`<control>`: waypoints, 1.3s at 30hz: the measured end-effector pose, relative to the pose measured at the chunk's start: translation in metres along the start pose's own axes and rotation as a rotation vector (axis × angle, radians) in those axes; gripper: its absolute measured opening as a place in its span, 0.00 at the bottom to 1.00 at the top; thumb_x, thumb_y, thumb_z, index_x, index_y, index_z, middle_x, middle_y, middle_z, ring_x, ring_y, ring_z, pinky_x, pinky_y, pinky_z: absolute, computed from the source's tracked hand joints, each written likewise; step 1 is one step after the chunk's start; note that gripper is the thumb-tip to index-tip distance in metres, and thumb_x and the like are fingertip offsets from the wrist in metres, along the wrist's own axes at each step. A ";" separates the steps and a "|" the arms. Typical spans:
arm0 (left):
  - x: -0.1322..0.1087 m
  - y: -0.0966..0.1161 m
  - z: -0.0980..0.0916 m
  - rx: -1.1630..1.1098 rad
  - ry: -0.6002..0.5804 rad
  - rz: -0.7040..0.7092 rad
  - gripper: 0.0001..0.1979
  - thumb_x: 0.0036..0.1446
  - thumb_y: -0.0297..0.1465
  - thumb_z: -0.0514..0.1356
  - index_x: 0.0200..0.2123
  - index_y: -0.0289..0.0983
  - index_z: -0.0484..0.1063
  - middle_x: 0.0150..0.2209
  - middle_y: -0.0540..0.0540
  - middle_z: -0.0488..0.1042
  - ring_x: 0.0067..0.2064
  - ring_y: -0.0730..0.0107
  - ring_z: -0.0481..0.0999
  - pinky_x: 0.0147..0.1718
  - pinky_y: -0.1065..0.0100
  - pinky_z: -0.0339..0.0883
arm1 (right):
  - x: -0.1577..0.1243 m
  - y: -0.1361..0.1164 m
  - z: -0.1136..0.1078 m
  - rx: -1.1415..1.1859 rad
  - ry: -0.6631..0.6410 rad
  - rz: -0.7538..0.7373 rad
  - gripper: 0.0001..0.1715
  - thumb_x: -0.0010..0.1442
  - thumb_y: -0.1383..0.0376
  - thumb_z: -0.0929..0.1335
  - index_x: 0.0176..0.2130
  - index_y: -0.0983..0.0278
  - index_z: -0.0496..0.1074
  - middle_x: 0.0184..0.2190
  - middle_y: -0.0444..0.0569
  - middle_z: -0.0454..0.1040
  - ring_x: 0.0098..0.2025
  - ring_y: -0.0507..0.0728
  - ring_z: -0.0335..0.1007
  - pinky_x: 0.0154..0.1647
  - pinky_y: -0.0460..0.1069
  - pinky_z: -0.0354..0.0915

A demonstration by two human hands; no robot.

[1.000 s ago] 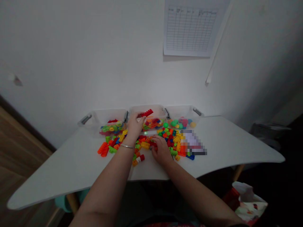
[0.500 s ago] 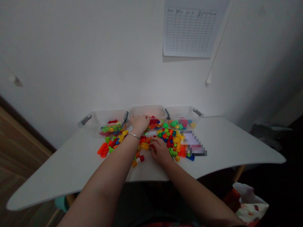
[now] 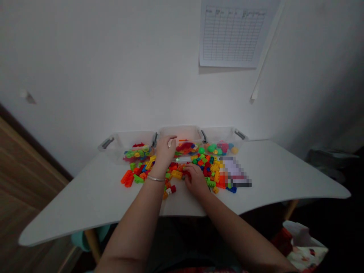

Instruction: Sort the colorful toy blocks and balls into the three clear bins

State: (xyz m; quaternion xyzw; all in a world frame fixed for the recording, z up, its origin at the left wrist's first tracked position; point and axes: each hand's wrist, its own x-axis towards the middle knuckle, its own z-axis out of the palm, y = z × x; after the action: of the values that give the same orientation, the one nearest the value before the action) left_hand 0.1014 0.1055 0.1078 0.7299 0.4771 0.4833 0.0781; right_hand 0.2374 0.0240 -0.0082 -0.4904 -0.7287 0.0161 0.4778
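Above the near side of the middle clear plastic bin, my left hand is open, with thumb and forefinger apart. Nothing shows between them. Lower and to the right, my right hand rests at the pile of toy bricks, its fingers curled over a red toy brick that is mostly covered. A yellow toy brick lies just left of those fingertips. The middle bin holds red, orange and other coloured pieces.
The left bin contains green and red pieces; the right bin has round coloured ones. Loose orange bricks lie at the left of the white table. A pixelated flat object sits right of the pile.
My left hand has drawn back slightly and its fingers have come apart over the middle bin. My right hand stays at the pile, its fingers now over a red brick. The view has shifted slightly.
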 end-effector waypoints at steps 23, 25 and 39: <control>-0.102 -0.039 -0.013 0.553 -0.510 0.091 0.16 0.64 0.31 0.50 0.47 0.39 0.77 0.51 0.42 0.76 0.51 0.55 0.72 0.52 0.56 0.64 | 0.001 -0.003 0.002 -0.200 -0.100 0.170 0.20 0.54 0.72 0.64 0.47 0.67 0.71 0.44 0.58 0.74 0.50 0.64 0.67 0.55 0.59 0.63; -0.101 -0.038 -0.012 0.551 -0.517 0.082 0.15 0.63 0.32 0.52 0.45 0.38 0.77 0.51 0.42 0.76 0.51 0.55 0.72 0.52 0.56 0.64 | 0.001 -0.003 0.002 -0.196 -0.104 0.168 0.19 0.54 0.72 0.65 0.47 0.67 0.71 0.44 0.57 0.74 0.49 0.63 0.67 0.55 0.58 0.63; -0.095 -0.042 -0.004 0.277 -0.443 -0.029 0.06 0.57 0.28 0.56 0.34 0.38 0.73 0.38 0.43 0.77 0.43 0.61 0.74 0.45 0.61 0.65 | 0.001 -0.002 0.003 -0.181 -0.109 0.140 0.21 0.54 0.73 0.64 0.48 0.68 0.71 0.45 0.56 0.75 0.50 0.63 0.66 0.57 0.57 0.62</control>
State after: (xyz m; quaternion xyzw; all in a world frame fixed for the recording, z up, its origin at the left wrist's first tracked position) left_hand 0.0648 0.0530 0.0257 0.8147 0.5205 0.2407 0.0867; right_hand 0.2342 0.0249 -0.0082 -0.5796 -0.7159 0.0102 0.3892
